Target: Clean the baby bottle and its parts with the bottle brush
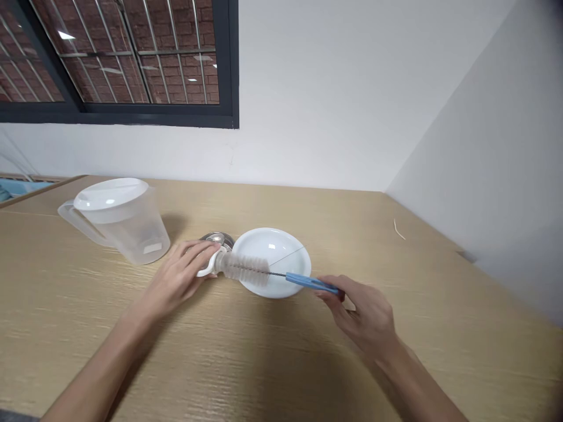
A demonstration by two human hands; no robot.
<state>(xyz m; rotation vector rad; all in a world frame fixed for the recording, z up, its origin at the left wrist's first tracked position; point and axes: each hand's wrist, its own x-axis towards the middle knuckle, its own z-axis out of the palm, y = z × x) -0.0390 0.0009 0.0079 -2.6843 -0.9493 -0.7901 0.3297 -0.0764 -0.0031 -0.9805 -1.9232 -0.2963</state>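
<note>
My right hand (363, 305) pinches the blue handle of a bottle brush (310, 282). The brush's pale bristles point left, over the white bowl (285, 240), and its tip meets the mouth of a small clear container with a white curved handle (210, 266). My left hand (185, 271) is closed around that container, and the fingers hide most of it. Just behind my left fingers a shiny metal dish (226, 239) stands on the table, partly covered by the hand. Inside the bowl, a thin dark line runs from near the bristles to the upper right rim.
To the left stands a translucent pitcher (136, 231) with a white lid, its handle facing left. A thin pale strip (399, 230) lies on the wooden table (211, 363) at right. White walls and a barred window (145, 53) border the back.
</note>
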